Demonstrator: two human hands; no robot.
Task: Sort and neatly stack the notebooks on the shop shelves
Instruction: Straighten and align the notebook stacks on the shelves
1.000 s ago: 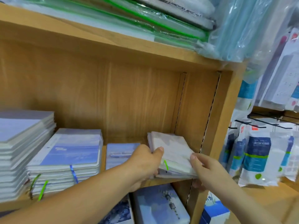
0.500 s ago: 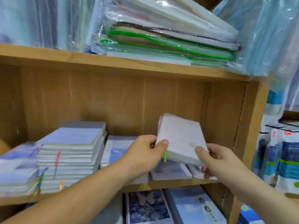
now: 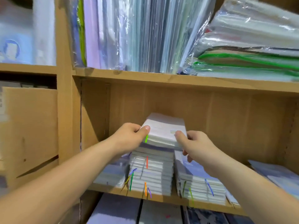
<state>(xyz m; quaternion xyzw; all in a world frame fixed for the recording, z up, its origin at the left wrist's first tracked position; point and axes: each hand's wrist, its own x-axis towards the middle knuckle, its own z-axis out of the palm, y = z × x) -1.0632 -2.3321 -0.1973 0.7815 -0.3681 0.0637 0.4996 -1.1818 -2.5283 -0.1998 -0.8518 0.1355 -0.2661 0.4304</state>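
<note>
The wooden shelf unit point(image 3: 178, 82) fills the view. All places below are given from the tall middle stack point(image 3: 152, 175) of notebooks, which stands on the shelf board at the front edge.

Above the middle stack, on the next board, many plastic-wrapped folders point(image 3: 137, 34) stand upright. Above and to the right of it, flat wrapped packs with green edges point(image 3: 250, 62) lie piled. Far left of it, in the next compartment, is a brown cardboard box point(image 3: 30, 126). Just right of it stands a lower stack point(image 3: 199, 183) with bluish covers, and just left of it a still lower pile point(image 3: 111, 175), which is blurred. Below it, on the lower shelf, more books point(image 3: 116, 210) lie flat.

Directly over the top of the middle stack is a pale bundle of notebooks point(image 3: 163, 131), held by 2 hands. I cannot tell if it touches the stack. The left hand point(image 3: 129, 136) grips its near left corner, thumb on top. The right hand point(image 3: 197, 143) grips its near right corner, thumb on top and fingers underneath.

A green ribbon point(image 3: 146, 139) hangs from the bundle beside the left thumb. Thin ribbons in orange, green and purple point(image 3: 145, 189) hang from the front of the middle stack.
</note>
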